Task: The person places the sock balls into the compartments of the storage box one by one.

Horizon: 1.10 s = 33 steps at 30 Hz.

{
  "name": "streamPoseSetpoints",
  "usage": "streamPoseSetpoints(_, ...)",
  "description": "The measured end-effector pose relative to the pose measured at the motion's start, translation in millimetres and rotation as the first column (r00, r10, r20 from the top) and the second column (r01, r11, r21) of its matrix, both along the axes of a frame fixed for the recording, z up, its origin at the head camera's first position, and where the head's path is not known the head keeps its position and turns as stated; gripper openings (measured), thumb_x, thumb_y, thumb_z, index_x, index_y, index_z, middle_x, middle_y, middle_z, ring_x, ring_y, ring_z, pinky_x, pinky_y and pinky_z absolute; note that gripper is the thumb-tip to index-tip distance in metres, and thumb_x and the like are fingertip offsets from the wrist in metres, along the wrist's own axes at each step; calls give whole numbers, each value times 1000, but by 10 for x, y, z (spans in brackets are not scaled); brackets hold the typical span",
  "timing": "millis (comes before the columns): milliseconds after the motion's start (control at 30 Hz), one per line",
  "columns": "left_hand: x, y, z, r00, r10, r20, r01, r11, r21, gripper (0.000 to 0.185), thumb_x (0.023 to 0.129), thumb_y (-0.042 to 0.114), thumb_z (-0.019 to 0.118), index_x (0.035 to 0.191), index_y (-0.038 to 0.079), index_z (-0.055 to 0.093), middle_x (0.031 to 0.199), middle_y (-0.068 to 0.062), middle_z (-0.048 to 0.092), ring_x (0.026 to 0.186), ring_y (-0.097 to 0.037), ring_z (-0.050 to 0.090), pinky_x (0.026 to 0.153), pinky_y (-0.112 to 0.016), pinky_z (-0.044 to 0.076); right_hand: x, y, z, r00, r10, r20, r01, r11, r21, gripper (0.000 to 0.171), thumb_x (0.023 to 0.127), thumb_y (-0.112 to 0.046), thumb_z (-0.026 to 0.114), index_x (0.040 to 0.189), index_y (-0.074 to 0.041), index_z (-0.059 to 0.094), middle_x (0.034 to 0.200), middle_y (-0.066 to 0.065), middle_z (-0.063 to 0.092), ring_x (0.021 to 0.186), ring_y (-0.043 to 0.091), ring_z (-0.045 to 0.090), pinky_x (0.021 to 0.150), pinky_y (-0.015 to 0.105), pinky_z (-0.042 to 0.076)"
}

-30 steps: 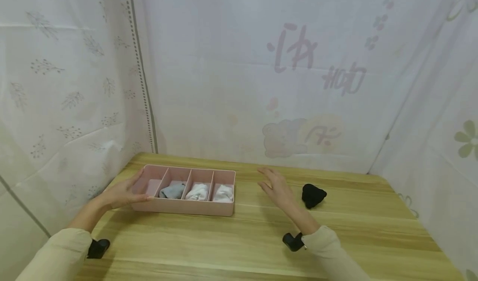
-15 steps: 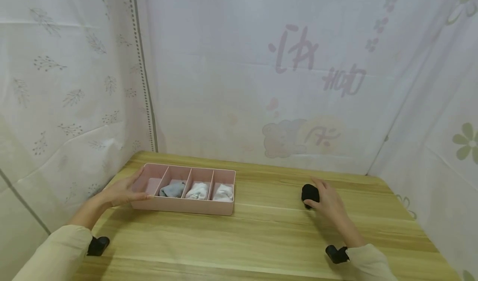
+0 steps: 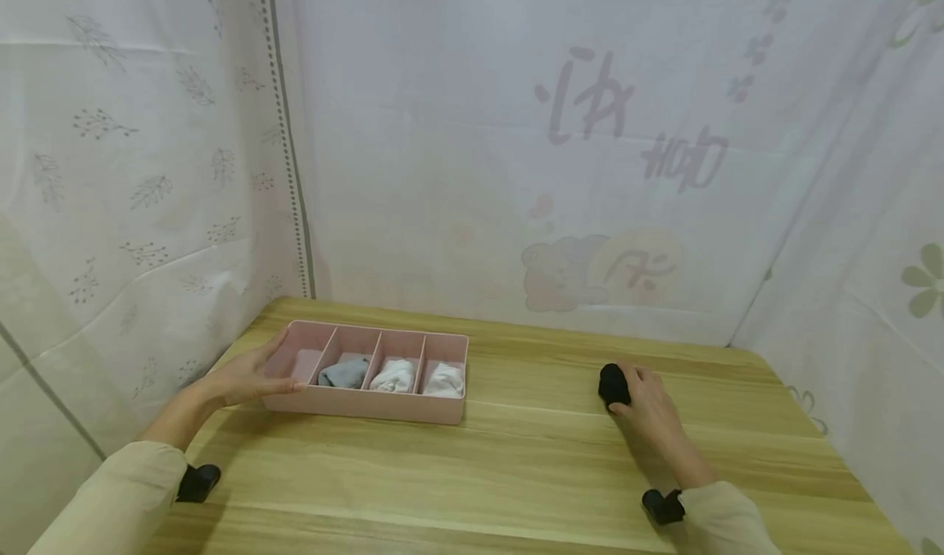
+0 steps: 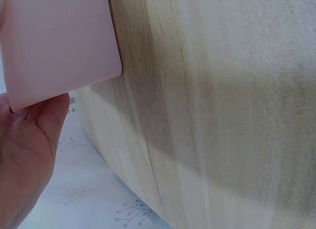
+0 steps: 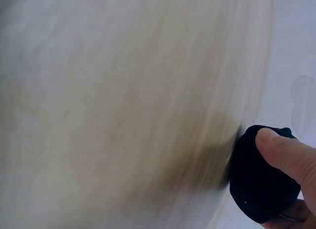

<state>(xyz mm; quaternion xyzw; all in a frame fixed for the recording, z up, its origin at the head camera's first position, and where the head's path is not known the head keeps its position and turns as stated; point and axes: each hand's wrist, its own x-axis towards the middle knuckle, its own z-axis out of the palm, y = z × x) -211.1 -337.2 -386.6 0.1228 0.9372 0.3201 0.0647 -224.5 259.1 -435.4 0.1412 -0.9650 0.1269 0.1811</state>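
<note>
A pink divided storage box [image 3: 369, 406] stands at the left of the table. My left hand [image 3: 243, 379] grips its left end, thumb along the front rim; in the left wrist view the fingers [image 4: 53, 115] reach around the box's end wall [image 4: 59, 46]. A balled-up grey sock [image 3: 343, 373] lies in the second compartment from the left, and white balled-up socks [image 3: 394, 376] fill the two to its right. Over at the right, my right hand [image 3: 652, 403] holds a black balled-up sock [image 3: 612, 386] between thumb [image 5: 284, 151] and fingers, which are mostly hidden behind it.
The wooden table [image 3: 516, 465] ends at a pale printed curtain [image 3: 442, 170] at the back, with more curtain on both sides. A black wrist mount [image 3: 199, 483] sits at the left sleeve, another black mount [image 3: 664, 507] at the right.
My right hand has moved right from the middle of the table to the black sock and now grips it. The left hand stays on the box's left end.
</note>
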Motion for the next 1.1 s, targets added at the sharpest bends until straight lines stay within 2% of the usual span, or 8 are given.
streamPoseSetpoints(100,-3,0,-6,1000,-1,-6,1,1000,2,108,81,39,71,148,-4,-2,142,-45,14,126,-63,21,98,-70,26,-4,-6,-1,1000,5,-4,-5,1000,2,66,71,-5,80,127,6,47,115,34,53,104,50,51,77,57,49)
streamPoseSetpoints(333,-4,-4,5,1000,7,7,-7,1000,4,108,81,40,71,148,-2,-2,142,-44,13,126,-62,20,98,-70,25,-29,-17,11,999,-7,46,6,1000,21,70,71,-14,82,128,3,44,117,34,51,106,51,49,75,58,49)
streamPoseSetpoints(733,17,-3,-11,1000,9,-7,-9,1000,9,108,80,40,71,148,-3,0,143,-44,14,127,-62,21,98,-70,26,-59,-78,35,992,-43,119,39,999,33,70,74,-9,79,132,5,41,118,36,50,107,54,47,77,59,49)
streamPoseSetpoints(1100,20,-3,-10,1000,19,-9,-19,1000,-11,106,81,40,71,148,-4,1,141,-45,18,125,-62,25,97,-68,30,-79,-76,90,991,-31,132,31,1000,4,61,73,-4,78,125,4,48,111,38,52,103,53,48,80,61,45)
